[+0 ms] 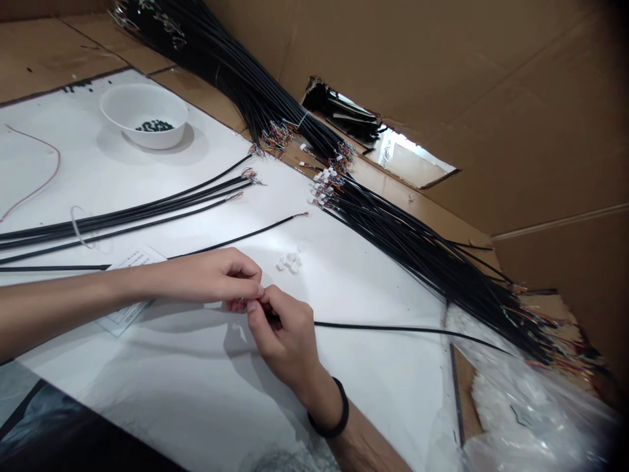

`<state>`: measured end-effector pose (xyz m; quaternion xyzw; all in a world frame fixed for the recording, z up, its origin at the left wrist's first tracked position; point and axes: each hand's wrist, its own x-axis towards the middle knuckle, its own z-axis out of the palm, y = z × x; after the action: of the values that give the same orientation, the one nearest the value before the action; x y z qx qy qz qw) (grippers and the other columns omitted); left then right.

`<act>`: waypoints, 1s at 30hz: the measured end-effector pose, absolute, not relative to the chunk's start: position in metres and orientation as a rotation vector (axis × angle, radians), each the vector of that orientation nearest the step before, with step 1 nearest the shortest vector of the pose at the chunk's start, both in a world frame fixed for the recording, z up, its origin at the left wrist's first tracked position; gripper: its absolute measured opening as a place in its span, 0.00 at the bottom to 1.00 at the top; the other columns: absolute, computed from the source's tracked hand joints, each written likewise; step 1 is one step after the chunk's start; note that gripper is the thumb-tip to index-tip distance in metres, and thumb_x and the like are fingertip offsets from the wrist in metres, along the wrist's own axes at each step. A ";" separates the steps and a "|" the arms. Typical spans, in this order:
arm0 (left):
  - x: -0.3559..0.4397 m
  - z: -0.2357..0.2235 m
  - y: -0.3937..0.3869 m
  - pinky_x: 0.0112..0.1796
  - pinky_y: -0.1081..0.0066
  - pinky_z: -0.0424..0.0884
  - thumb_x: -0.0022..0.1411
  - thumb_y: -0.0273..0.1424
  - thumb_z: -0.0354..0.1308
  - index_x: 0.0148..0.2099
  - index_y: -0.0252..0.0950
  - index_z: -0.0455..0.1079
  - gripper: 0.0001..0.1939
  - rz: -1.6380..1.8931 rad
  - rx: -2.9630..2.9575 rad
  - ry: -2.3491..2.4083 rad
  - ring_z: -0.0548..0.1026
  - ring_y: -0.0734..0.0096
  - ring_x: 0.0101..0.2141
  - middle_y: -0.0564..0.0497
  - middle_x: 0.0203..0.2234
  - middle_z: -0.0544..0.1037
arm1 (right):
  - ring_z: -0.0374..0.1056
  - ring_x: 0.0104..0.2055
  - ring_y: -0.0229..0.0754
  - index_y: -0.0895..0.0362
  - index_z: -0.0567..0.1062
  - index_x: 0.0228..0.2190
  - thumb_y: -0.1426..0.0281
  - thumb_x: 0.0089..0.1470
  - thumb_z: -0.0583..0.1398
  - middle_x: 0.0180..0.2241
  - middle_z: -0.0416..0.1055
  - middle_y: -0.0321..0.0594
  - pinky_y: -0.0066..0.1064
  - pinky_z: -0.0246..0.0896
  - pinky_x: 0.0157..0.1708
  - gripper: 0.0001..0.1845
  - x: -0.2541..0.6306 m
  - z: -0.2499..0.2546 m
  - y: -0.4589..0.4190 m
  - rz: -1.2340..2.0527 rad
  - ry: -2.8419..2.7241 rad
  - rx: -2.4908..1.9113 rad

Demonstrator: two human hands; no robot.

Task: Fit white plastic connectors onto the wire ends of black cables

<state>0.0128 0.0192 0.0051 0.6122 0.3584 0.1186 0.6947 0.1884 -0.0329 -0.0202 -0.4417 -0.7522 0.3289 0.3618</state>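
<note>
Over the white table my left hand (240, 278) and my right hand (287, 334) meet, fingertips touching. The right one is closed around the end part of a black cable (378, 326), whose length runs off to the right across the tabletop. My left hand pinches at the tip of that cable; a small reddish bit shows under its fingers, but what it grips is mostly hidden. Just beyond the hands lies a little heap of white connectors (291, 262). Another black cable (246, 233) with bare wire ends passes behind my left forearm.
Several stripped black cables (147, 206) lie at left, near a white bowl (142, 115) of small dark pieces. A cable bundle with white connectors (417, 246) lies at right, another bundle (236, 65) behind. A printed sheet (122, 318) is under my forearm; a plastic bag (535, 406) lies front right.
</note>
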 end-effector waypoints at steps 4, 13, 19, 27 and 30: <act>0.012 0.006 0.019 0.28 0.74 0.62 0.62 0.33 0.53 0.27 0.33 0.65 0.13 0.252 1.384 0.795 0.67 0.74 0.26 0.54 0.22 0.70 | 0.47 0.18 0.31 0.55 0.62 0.21 0.72 0.55 0.54 0.16 0.54 0.27 0.24 0.46 0.19 0.11 0.188 -0.019 -0.033 0.852 -1.948 -1.150; 0.012 0.005 0.020 0.28 0.74 0.62 0.62 0.32 0.52 0.27 0.32 0.65 0.12 0.245 1.397 0.784 0.66 0.74 0.26 0.53 0.22 0.69 | 0.48 0.18 0.31 0.55 0.62 0.21 0.72 0.55 0.54 0.16 0.54 0.27 0.24 0.46 0.20 0.11 0.189 -0.019 -0.032 0.859 -1.958 -1.156; 0.011 0.004 0.020 0.28 0.74 0.61 0.63 0.32 0.52 0.27 0.33 0.65 0.13 0.241 1.414 0.776 0.66 0.75 0.26 0.54 0.22 0.69 | 0.50 0.18 0.31 0.55 0.63 0.22 0.72 0.55 0.54 0.17 0.57 0.28 0.24 0.47 0.20 0.11 0.189 -0.020 -0.033 0.862 -1.965 -1.150; 0.011 0.005 0.018 0.29 0.74 0.62 0.62 0.33 0.53 0.27 0.33 0.65 0.12 0.235 1.396 0.779 0.66 0.74 0.26 0.54 0.22 0.69 | 0.50 0.18 0.31 0.55 0.62 0.21 0.72 0.54 0.54 0.17 0.56 0.28 0.24 0.47 0.20 0.11 0.188 -0.020 -0.032 0.856 -1.973 -1.161; 0.012 0.006 0.019 0.28 0.74 0.61 0.62 0.33 0.53 0.27 0.33 0.65 0.12 0.243 1.398 0.802 0.66 0.74 0.26 0.54 0.21 0.69 | 0.51 0.18 0.31 0.55 0.62 0.21 0.72 0.54 0.54 0.17 0.57 0.28 0.24 0.48 0.20 0.11 0.189 -0.020 -0.033 0.855 -1.972 -1.166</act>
<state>0.0122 0.0186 0.0058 0.6243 0.3581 0.1084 0.6858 0.1886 -0.0328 -0.0197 -0.4483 -0.7580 0.3286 0.3414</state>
